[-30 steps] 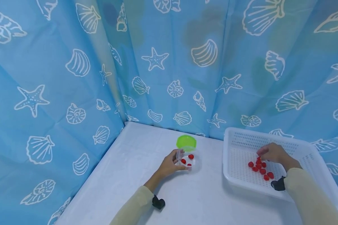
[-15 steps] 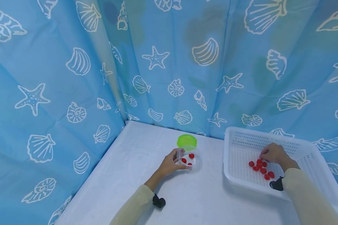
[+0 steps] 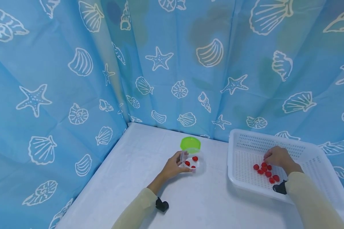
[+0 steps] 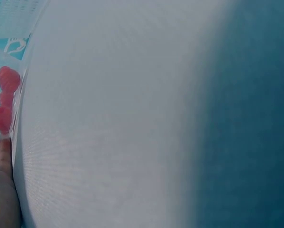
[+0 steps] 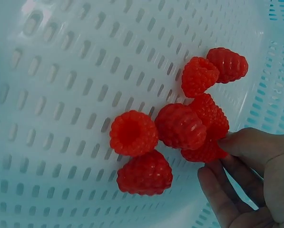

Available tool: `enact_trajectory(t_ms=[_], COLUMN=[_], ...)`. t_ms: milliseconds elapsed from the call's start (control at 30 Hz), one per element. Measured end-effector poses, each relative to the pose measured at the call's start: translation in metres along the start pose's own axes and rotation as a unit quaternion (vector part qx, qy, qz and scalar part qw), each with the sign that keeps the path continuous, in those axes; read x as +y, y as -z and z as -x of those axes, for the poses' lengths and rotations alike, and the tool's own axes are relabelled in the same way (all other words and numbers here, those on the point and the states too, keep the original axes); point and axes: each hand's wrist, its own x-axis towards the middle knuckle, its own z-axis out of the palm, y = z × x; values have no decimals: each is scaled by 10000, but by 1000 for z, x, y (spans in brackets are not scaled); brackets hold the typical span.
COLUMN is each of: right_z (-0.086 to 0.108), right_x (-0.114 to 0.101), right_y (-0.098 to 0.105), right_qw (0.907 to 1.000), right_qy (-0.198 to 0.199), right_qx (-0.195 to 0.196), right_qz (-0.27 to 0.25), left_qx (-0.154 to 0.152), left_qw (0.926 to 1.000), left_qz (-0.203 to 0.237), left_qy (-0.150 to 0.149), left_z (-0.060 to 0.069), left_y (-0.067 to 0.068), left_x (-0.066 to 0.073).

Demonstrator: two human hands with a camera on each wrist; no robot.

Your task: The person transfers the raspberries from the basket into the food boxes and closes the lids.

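My left hand point(image 3: 172, 167) holds a small clear plastic container point(image 3: 190, 161) from its left side, thumb in front and fingers behind. A few red raspberries point(image 3: 195, 158) lie inside it; the left wrist view catches them through the wall. At the right, my right hand point(image 3: 278, 157) reaches into a white perforated basket point(image 3: 231, 159). In the right wrist view, its thumb and fingertips pinch a raspberry point(image 5: 204, 152) at the edge of a cluster. Several more raspberries point(image 5: 181, 127) lie loose on the basket floor beside the fingers.
A green lid point(image 3: 190, 143) lies on the white table point(image 3: 206, 197) just behind the clear container. A blue curtain point(image 3: 160, 95) with seashell prints closes off the back and left sides. The basket walls rise around the right hand.
My right hand has lowered slightly toward the raspberries in the basket, and its fingers have drawn together. The left hand and the clear container have stayed in place.
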Motion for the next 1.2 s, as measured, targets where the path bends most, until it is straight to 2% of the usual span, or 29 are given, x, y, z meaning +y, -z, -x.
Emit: enact_trajectory(t_ms=[200,400,567,733,867,1067,1200], right_z=[-3,-7,-8,-2,3,5,8], right_x=[-1,-3,-21,-45,-63,-96,-120], right_y=[-1,1,5,11,14,18,13], right_qw=[9998,9978,9923,9881,9811,9618,9488], right_qy=[113,302,467,683,984,1364,1583], right_qx=[87,156,86,-173,-316,-584,-782], right_qz=[-126,-575,-1142,-1365,-1636,-2303,-2619], left_qx=[12,0,-18,30,-12,-40,-49], left_qw=[10000,10000,10000,10000,10000,9999,9998], left_qz=[15,38,24,-49,-19,36,103], left_qy=[-7,-63,-23,8,-71,-121,-164], left_z=[0,1,1,1,1,2,1], left_y=[0,-1,1,1,0,-1,-1], left_x=[1,0,2,3,3,4,3])
